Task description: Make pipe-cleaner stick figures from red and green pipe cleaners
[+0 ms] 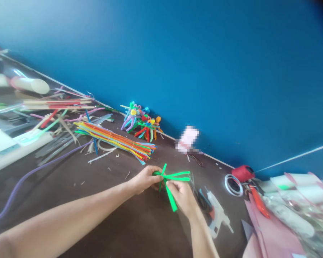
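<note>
Green pipe cleaners (172, 176) pinched in closed fingers of left hand (143, 180) and right hand (181, 198), glue gun (216, 211) just beside, pipe-cleaner bundle (114, 140) beyond

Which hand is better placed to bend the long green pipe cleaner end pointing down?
Right, probably: the right hand lies beside that green pipe cleaner end, while the left hand sits farther off, pinching the green pipe cleaners at their crossing.

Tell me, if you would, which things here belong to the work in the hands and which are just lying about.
In hand:
the left hand
the right hand
the green pipe cleaners pinched between them

Lying about:
the bundle of multicoloured pipe cleaners
the pipe-cleaner figures
the hot glue gun
the scissors
the red spool
the pink paper
</note>
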Demonstrator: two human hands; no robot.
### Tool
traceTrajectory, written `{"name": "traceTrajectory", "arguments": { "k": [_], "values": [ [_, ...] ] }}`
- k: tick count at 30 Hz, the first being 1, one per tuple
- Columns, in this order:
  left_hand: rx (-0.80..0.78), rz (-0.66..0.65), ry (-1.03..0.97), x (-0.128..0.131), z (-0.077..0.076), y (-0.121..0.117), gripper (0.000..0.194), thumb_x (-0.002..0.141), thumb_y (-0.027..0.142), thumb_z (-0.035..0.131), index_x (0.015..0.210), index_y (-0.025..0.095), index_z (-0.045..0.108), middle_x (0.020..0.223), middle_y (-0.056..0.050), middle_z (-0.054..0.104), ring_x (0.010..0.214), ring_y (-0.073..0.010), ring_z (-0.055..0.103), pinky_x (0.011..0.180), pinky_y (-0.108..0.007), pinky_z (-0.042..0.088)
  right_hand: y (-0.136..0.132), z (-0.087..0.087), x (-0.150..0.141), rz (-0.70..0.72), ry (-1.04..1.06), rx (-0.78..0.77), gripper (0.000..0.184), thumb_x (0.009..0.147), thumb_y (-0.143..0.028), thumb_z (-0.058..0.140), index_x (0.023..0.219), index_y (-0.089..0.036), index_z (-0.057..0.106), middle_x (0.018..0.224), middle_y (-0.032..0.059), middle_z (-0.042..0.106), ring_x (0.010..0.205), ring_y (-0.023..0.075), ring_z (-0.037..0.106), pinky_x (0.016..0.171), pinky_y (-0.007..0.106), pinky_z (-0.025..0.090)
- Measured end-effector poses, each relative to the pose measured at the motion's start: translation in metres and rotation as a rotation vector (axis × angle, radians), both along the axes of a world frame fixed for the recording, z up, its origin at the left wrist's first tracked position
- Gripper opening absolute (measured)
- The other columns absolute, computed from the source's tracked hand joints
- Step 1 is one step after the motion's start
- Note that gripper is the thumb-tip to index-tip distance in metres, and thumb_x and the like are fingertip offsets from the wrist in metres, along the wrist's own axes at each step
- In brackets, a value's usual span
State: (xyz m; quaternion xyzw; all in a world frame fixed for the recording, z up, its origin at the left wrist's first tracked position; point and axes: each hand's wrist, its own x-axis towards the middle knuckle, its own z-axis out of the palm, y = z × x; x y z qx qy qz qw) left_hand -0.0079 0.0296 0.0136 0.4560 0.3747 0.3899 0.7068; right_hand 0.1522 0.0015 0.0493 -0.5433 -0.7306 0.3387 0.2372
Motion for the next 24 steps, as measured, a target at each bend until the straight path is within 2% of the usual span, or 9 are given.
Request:
{"name": "traceTrajectory", "arguments": {
  "k": [5,9,13,16,21,24],
  "values": [
    [0.049,0.039,0.095,0.004,-0.005,-0.002,0.015,0.066,0.026,0.056,0.069,0.012,0.053,0.056,0.002,0.057,0.047,-0.0083,0.052,0.049,-0.022,0.045,-0.002,-0.002,-0.004,0.041,-0.056,0.029,0.024,0.078,-0.03,0.048,0.07,-0.016,0.066,0.061,-0.0015,0.062,0.057,0.0123,0.054,0.055,0.019,0.038],
    [0.093,0.079,0.189,0.005,-0.004,-0.002,0.012,0.064,0.023,0.055,0.069,0.012,0.053,0.053,0.003,0.055,0.044,-0.008,0.05,0.047,-0.021,0.043,-0.003,-0.004,-0.006,0.006,-0.128,0.104,0.018,0.076,-0.025,0.05,0.07,-0.019,0.065,0.062,-0.0017,0.064,0.057,0.0131,0.057,0.056,0.02,0.038],
    [0.026,0.047,0.148,0.003,0.002,-0.003,0.014,0.063,0.022,0.057,0.072,0.012,0.055,0.055,0.004,0.055,0.046,-0.0074,0.05,0.048,-0.021,0.044,-0.005,-0.007,-0.009,-0.039,-0.17,0.168,0.017,0.077,-0.024,0.049,0.072,-0.02,0.065,0.066,0.0004,0.066,0.059,0.0142,0.059,0.056,0.02,0.039],
    [0.043,0.037,0.131,0.002,0.004,-0.002,0.019,0.061,0.024,0.062,0.073,0.011,0.055,0.055,0.004,0.055,0.047,-0.0073,0.051,0.047,-0.019,0.043,-0.006,-0.008,-0.011,-0.052,-0.228,0.197,0.016,0.077,-0.025,0.05,0.069,-0.02,0.064,0.064,0.0008,0.066,0.058,0.0147,0.06,0.054,0.021,0.038],
    [0.007,0.062,0.109,0.001,0.0,0.001,0.022,0.061,0.027,0.064,0.072,0.011,0.053,0.054,0.004,0.054,0.046,-0.0073,0.05,0.046,-0.02,0.043,-0.007,-0.009,-0.009,-0.095,-0.282,0.265,0.02,0.08,-0.034,0.049,0.082,-0.021,0.064,0.077,0.0034,0.067,0.072,0.0167,0.062,0.062,0.022,0.041],
    [-0.004,0.051,0.105,0.002,-0.003,0.002,0.023,0.064,0.03,0.062,0.073,0.011,0.052,0.054,0.002,0.056,0.047,-0.0082,0.051,0.047,-0.021,0.044,-0.007,-0.01,-0.008,-0.127,-0.361,0.387,0.02,0.083,-0.025,0.043,0.084,-0.021,0.063,0.078,0.0033,0.065,0.073,0.0149,0.06,0.065,0.021,0.039]
  ]
}}
